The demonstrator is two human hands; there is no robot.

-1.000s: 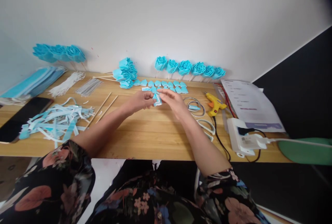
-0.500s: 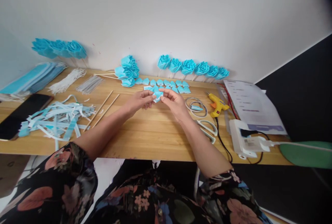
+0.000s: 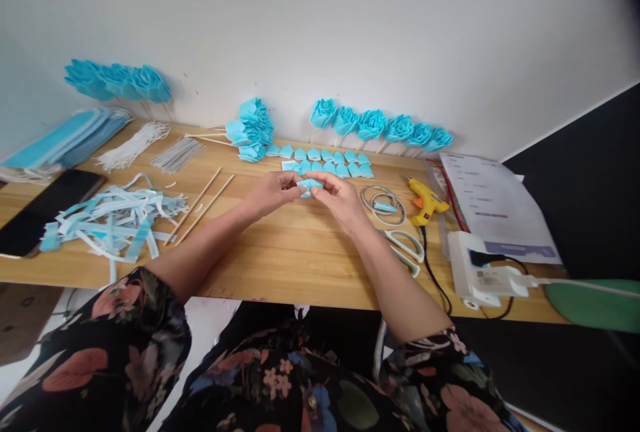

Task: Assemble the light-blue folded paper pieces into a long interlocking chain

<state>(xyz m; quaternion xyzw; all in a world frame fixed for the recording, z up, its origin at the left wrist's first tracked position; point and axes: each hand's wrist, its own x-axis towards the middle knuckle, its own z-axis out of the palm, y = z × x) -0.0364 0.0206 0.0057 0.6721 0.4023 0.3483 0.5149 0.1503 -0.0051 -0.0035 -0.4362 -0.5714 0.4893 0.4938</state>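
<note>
Between both hands is a small folded piece of blue fabric (image 3: 310,187), pale blue like face-mask cloth. My left hand (image 3: 277,193) pinches its left side with thumb and fingers. On the other side, my right hand (image 3: 336,196) grips it the same way, the two thumbs close together at its lower edge. Just beyond the hands, two rows of folded blue petals (image 3: 327,156) lie on the wooden table (image 3: 295,265). Fingers hide part of the held piece and some of the nearer row.
Blue flowers on sticks (image 3: 372,124) lean on the wall. A yellow glue gun (image 3: 426,203), scissors (image 3: 406,245), a tape roll (image 3: 384,205) and a power strip (image 3: 470,265) lie right. Cut strips (image 3: 117,215), sticks (image 3: 205,209), a phone (image 3: 47,209) and face masks (image 3: 67,139) lie left.
The held blue piece now looks folded flatter and narrower, and its white edge no longer shows. My hands have come slightly closer together around it. The camera view has shifted a little.
</note>
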